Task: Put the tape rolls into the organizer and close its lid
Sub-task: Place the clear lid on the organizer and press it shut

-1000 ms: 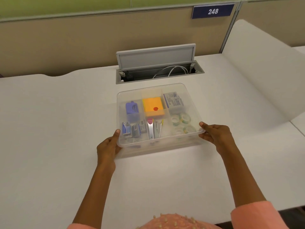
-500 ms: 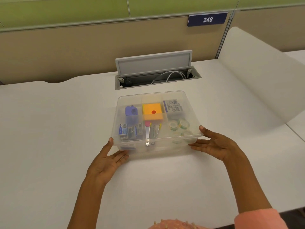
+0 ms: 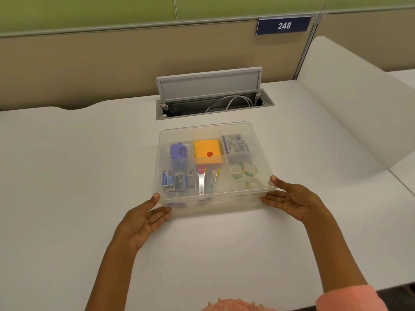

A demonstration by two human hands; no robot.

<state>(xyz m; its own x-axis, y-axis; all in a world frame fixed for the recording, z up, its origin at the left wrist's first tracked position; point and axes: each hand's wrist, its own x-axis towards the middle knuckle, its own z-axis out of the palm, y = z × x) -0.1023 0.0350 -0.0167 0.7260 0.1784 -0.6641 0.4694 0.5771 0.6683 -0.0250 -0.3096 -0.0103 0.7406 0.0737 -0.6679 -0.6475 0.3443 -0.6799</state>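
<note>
A clear plastic organizer [image 3: 258,142] sits on the white desk with its translucent lid [image 3: 177,134] lying flat over it. Through the lid, several green-and-white tape rolls [image 3: 243,170] show in the front right compartment. My left hand [image 3: 143,219] is open, palm up, with its thumb touching the front left corner of the organizer. At the front right corner, my right hand [image 3: 292,198] is open too, with its thumb on the lid's edge and its fingers spread beside the wall.
Other compartments hold an orange sticky-note pad [image 3: 207,151], a purple sharpener [image 3: 178,151], staple boxes [image 3: 177,179], a white box [image 3: 235,145] and clips [image 3: 205,180]. An open cable hatch [image 3: 211,104] lies behind the organizer. A white divider panel [image 3: 350,102] rises to the right.
Both hands went from gripping the organizer's front corners to open palms at those corners. The camera view shifted so the organizer sits slightly lower in frame.
</note>
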